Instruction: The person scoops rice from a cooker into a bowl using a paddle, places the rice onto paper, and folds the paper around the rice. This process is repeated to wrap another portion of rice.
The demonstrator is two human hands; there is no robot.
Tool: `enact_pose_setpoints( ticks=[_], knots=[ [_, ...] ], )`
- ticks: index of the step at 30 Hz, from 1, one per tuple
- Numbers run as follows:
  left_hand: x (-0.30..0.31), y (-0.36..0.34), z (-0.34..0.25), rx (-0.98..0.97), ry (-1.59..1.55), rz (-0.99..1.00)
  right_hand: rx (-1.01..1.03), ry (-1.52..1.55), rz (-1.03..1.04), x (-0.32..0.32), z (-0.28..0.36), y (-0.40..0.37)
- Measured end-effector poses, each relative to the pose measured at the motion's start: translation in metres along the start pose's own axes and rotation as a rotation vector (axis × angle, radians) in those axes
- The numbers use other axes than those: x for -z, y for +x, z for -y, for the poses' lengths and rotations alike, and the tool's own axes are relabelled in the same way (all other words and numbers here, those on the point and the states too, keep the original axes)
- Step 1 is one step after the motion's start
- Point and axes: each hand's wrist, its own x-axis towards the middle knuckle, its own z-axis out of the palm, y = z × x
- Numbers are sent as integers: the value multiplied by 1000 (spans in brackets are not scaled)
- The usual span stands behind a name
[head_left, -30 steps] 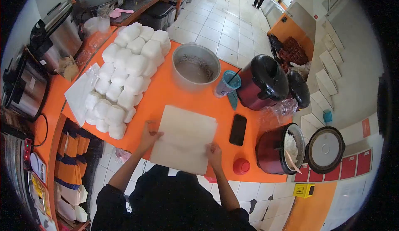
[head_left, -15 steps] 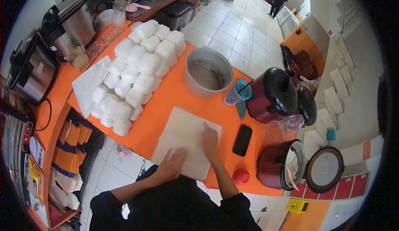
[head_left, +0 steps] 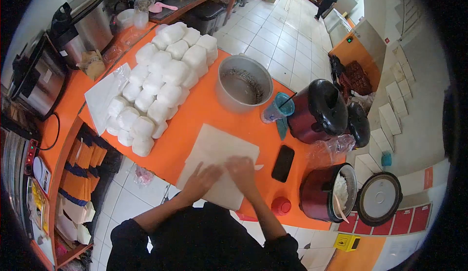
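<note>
A stack of pale brown paper sheets [head_left: 222, 144] lies on the orange table, near the edge closest to me. My left hand [head_left: 202, 181] rests over the sheets with its fingers apart. Just beside it, my right hand [head_left: 241, 171] is above the right part of the sheets, its fingers bent towards the left hand and blurred. I cannot make out whether anything is between them. A small pale corner [head_left: 259, 167] sticks out right of that hand.
White rounded packs [head_left: 158, 83] are piled at left. A metal pot [head_left: 243, 83], blue cup [head_left: 278, 107], phone [head_left: 283, 164], red lid [head_left: 281, 206], closed cooker [head_left: 317, 112] and open rice cooker [head_left: 324, 193] stand around the sheets. A person [head_left: 325, 4] is far off.
My right hand has drawn back towards me and left, from the sheets' upper right. My left hand has shifted slightly up and right, so both are closer together.
</note>
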Motion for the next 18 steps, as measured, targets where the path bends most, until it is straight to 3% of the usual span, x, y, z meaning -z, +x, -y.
enact_pose_setpoints(
  ticks=[1,5,8,11,14,16,18],
  knots=[
    [0,0,6,-6,-39,19,12,-72,81,-5,11,-14],
    [-28,-12,18,93,-296,-82,-55,-108,-20,-35,47,-45],
    [-13,-11,8,118,-81,-334,-7,-152,-86,-43,58,-51],
    [26,14,10,-179,-249,-240,-53,-44,-62,-44,57,-54],
    [11,13,24,-247,-171,-29,-89,-114,-18,-11,58,-52],
    [9,14,31,-309,-135,8,-98,-227,11,-2,50,-64],
    [11,17,32,-332,-123,51,-78,-152,148,-7,34,-84]
  ],
)
